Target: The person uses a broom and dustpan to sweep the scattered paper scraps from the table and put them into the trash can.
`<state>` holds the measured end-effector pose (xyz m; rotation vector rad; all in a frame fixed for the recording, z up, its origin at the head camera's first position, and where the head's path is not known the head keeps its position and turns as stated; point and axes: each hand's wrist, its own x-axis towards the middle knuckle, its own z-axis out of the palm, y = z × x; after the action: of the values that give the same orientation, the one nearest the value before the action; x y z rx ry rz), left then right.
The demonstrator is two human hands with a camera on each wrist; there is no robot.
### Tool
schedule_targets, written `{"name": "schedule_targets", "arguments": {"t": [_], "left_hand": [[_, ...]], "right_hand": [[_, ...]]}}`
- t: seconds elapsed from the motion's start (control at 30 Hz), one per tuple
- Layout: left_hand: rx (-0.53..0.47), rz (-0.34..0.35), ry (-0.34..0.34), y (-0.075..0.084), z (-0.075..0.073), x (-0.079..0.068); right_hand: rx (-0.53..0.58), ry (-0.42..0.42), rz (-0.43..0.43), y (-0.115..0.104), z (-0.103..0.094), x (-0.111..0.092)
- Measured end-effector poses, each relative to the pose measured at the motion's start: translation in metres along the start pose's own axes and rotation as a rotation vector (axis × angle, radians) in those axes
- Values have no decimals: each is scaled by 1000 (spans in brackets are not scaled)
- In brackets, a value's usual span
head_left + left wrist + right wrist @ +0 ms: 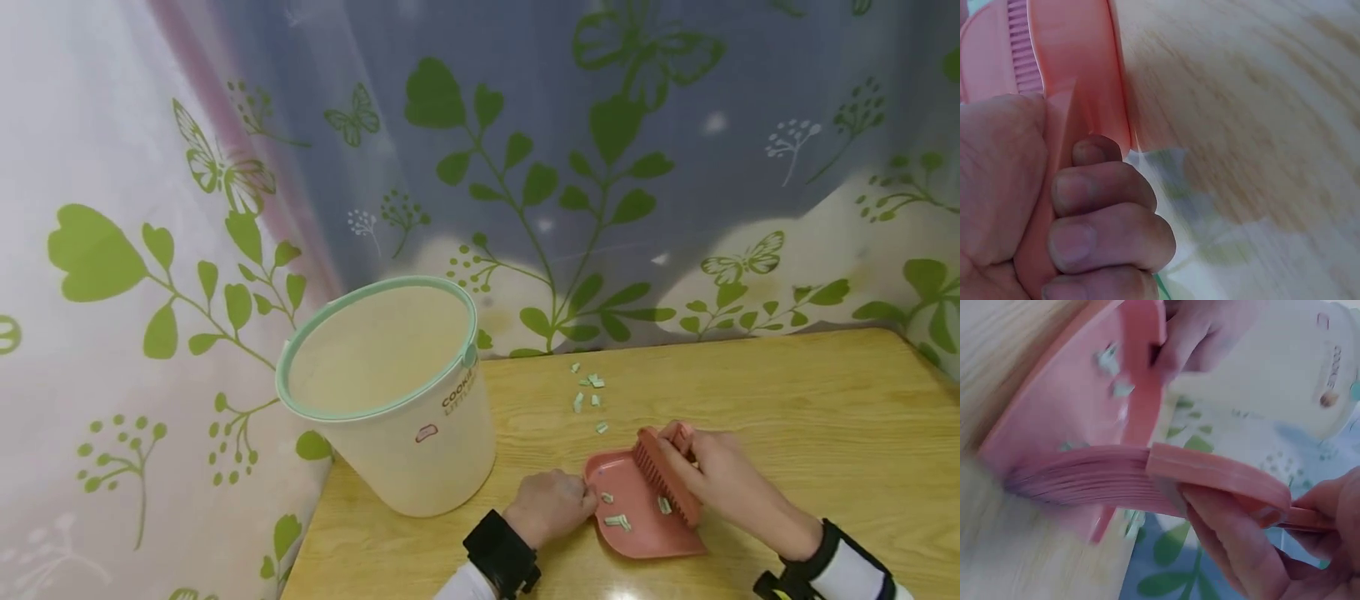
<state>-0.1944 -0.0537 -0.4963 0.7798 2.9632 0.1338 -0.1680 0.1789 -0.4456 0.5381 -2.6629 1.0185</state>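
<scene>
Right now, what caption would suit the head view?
Left hand grips pink dustpan holding scraps; right hand holds pink brush.

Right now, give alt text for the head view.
The right hand holds a pink brush in a pink dustpan containing pale green scraps; the left hand grips the dustpan. More scraps lie on the wooden table near a large bucket.

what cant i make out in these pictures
Floor of the bucket: head view, hidden behind its near wall.
Full lettering: head view, curves round the side; right wrist view, blurred.
Full dustpan handle: head view, under the left hand; left wrist view, partly behind its fingers.
Patch of dustpan behind the brush: right wrist view, covered by its bristles.
Material of the pale scraps: head view, too small.
</scene>
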Motion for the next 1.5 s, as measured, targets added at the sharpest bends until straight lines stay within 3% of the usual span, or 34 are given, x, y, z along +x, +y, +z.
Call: {"name": "schedule_targets", "arguments": {"t": [0.2,0.33,0.43,0.57,0.7,0.87,1.0,1.23,1.37,1.5], "left_hand": [[18,8,-39,3,6,1],[25,8,-27,5,4,2],[29,0,-30,5,3,3],[23,-4,-39,6,4,4],[24,18,-38,9,5,4],[18,1,-50,8,2,2],[7,-20,-49,4,0,1],[-10,-21,-31,1,0,-1],[1,-23,-18,-1,0,-2],[0,-31,-7,-1,0,-2]], "right_hand": [[194,-122,22,-11,1,5],[257,-55,29,-3,-12,24],[187,14,-87,10,-20,45],[72,-12,-311,35,-21,63],[102,-59,-455,64,-8,60],[183,-73,-538,82,14,56],[171,-97,-535,85,14,57],[136,-197,-491,100,-28,45],[162,-188,-414,109,-42,39],[181,-158,-348,112,-40,39]]}}
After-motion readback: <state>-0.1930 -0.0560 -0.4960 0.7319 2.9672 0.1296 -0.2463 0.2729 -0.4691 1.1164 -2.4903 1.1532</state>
